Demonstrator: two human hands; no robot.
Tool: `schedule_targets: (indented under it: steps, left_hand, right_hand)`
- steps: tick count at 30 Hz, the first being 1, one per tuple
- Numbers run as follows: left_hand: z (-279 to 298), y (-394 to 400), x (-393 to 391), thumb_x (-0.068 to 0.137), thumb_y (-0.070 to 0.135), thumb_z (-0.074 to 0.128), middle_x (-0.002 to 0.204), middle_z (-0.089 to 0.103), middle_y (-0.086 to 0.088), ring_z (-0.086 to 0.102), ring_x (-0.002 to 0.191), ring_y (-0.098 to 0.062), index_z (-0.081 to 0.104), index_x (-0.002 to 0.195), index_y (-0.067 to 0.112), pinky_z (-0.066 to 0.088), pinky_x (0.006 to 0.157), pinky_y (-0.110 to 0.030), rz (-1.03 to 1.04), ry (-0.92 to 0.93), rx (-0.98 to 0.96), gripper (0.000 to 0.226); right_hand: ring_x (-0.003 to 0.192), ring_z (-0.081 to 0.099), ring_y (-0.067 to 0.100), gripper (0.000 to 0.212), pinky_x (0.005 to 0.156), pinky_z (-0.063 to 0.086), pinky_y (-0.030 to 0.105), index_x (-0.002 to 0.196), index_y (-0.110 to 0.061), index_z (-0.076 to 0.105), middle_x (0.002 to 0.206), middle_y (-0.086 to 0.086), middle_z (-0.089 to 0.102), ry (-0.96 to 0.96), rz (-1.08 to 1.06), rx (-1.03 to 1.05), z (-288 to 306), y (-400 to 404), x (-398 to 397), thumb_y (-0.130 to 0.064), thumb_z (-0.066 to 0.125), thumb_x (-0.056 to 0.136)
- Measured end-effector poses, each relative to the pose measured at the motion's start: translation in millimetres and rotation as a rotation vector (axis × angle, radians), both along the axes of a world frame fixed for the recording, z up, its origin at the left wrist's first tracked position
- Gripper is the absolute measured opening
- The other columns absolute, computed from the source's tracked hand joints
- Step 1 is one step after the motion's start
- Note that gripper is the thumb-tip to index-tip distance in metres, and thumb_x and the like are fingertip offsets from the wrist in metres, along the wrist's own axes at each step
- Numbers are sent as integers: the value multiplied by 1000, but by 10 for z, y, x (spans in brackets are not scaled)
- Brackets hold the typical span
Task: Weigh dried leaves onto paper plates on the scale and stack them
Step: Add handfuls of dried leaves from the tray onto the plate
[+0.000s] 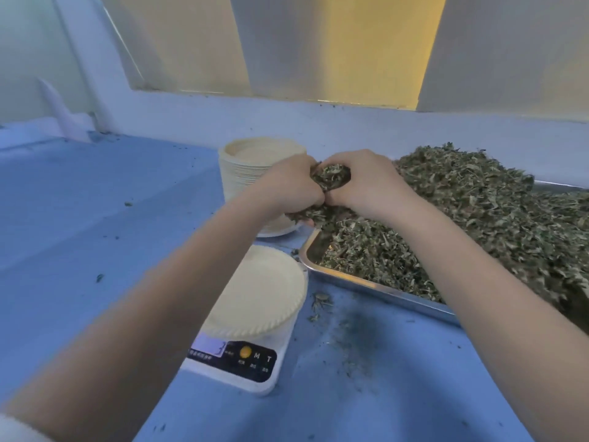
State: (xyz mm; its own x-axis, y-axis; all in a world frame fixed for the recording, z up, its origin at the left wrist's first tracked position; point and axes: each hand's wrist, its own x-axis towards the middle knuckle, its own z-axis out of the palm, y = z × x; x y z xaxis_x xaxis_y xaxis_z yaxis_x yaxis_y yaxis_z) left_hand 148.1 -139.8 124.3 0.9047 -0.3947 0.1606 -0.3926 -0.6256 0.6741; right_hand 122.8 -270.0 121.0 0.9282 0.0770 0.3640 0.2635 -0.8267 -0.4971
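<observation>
A heap of dried green leaves (478,218) fills a steel tray (366,283) on the right. My left hand (287,186) and my right hand (366,183) are cupped together above the tray's left corner, gripping a clump of dried leaves (331,178) between them. An empty paper plate (261,291) sits on the white digital scale (251,362) near the front, below my left forearm. A tall stack of paper plates (251,161) stands behind my left hand.
The blue table (95,218) stretches to the left with scattered leaf crumbs. Loose crumbs and dust (322,301) lie between scale and tray. A white wall ledge (318,116) runs along the back, close behind the plate stack and tray.
</observation>
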Motion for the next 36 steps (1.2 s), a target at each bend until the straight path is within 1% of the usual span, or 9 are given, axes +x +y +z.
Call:
schedule_targets:
  steps: [3,6,9,11,13,17,20,27,36]
  left_hand:
    - [-106,419,-126,78,-7,51,80,63,-11,64,61,-23,61,93,9,56,53,-27,43,112,-21,24]
    - [-258,757,-210,78,-4,55,91,65,-18,67,73,-31,59,97,7,57,69,-41,95,242,61,23]
    - [-360,977,-263,79,12,70,122,50,-2,59,94,-20,46,131,20,56,61,-26,74,382,185,58]
    - [-370,1076,-283,78,20,74,141,33,4,48,112,-17,27,146,27,56,69,-25,34,400,253,83]
    - [-334,1135,-291,79,21,74,152,23,7,46,117,-18,21,148,29,56,77,-29,25,367,253,88]
    - [-267,1133,-277,81,21,71,147,32,4,53,107,-16,38,141,25,56,78,-29,26,263,207,69]
    - [-279,1100,-234,84,22,68,136,45,0,58,83,-11,50,132,16,56,73,-26,26,166,181,52]
    - [-377,1148,-162,83,16,66,118,59,-5,60,101,-19,59,118,10,57,76,-33,53,157,133,36]
    - [-437,1235,-197,83,11,64,110,64,-6,64,97,-25,67,101,9,56,83,-39,101,157,71,18]
  right_hand:
    - [65,49,1,47,48,33,-1,117,-26,65,88,-7,57,52,109,8,-118,397,-31,-11,73,73]
    - [50,52,-9,40,42,36,4,111,-22,67,82,-7,63,173,246,30,-283,667,-54,-9,73,74]
    - [44,56,-4,52,58,55,22,121,-32,59,109,-1,62,370,291,-95,-358,715,-61,-26,79,73]
    - [61,67,6,62,66,59,29,126,-41,53,117,-2,56,491,284,-114,-339,673,-73,-39,80,70]
    - [79,69,13,59,61,59,26,122,-47,54,117,-3,57,496,260,-45,-291,641,-80,-46,79,69]
    - [59,62,-6,39,45,48,14,110,-46,60,112,-1,61,372,238,45,-255,647,-41,-45,76,74]
    - [74,64,1,33,45,48,13,107,-41,64,108,-3,63,349,245,79,-281,690,-12,-42,74,76]
    - [83,69,13,32,61,58,24,111,-27,66,99,-7,65,330,247,85,-348,794,60,-36,71,81]
    - [62,66,1,12,45,49,14,95,-25,67,89,-7,71,272,254,117,-443,969,84,-28,68,84]
